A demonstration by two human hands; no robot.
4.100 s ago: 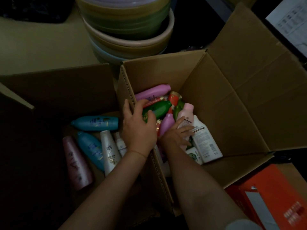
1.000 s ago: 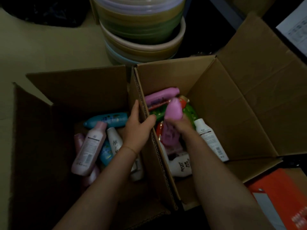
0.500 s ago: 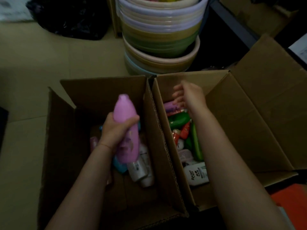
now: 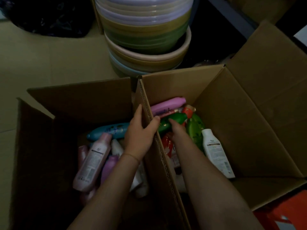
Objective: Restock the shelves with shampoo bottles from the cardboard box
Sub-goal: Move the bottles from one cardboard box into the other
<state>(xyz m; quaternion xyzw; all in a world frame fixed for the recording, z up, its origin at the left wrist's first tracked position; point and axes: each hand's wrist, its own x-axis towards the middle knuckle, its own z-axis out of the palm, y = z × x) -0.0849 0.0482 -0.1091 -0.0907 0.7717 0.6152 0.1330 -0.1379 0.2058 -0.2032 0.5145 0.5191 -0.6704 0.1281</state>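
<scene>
Your left hand (image 4: 139,138) is clamped over the corrugated wall shared by the two open brown cardboard boxes (image 4: 166,163), thumb on the right side of the wall and fingers on the left, steadying it. Your right hand (image 4: 177,130) is down in the right-hand cardboard box (image 4: 240,130), fingers curled against the dark green plastic shampoo bottle (image 4: 172,121) lying just ahead of it; whether it has truly closed on that bottle you cannot tell from here. Just beyond the green one lies a lilac plastic bottle (image 4: 167,105), and to the right of your right wrist a white labelled bottle (image 4: 216,151) leans on the box wall. Left of your left hand, the other box holds a pale pink labelled bottle (image 4: 93,160) and a teal bottle (image 4: 108,131). Expect these bottles to be stiff, smooth and fairly weighty if full, so they may slide in a loose grip. Take the green one around its middle, not by the cap, and lift it clear of the bottles packed around it.
</scene>
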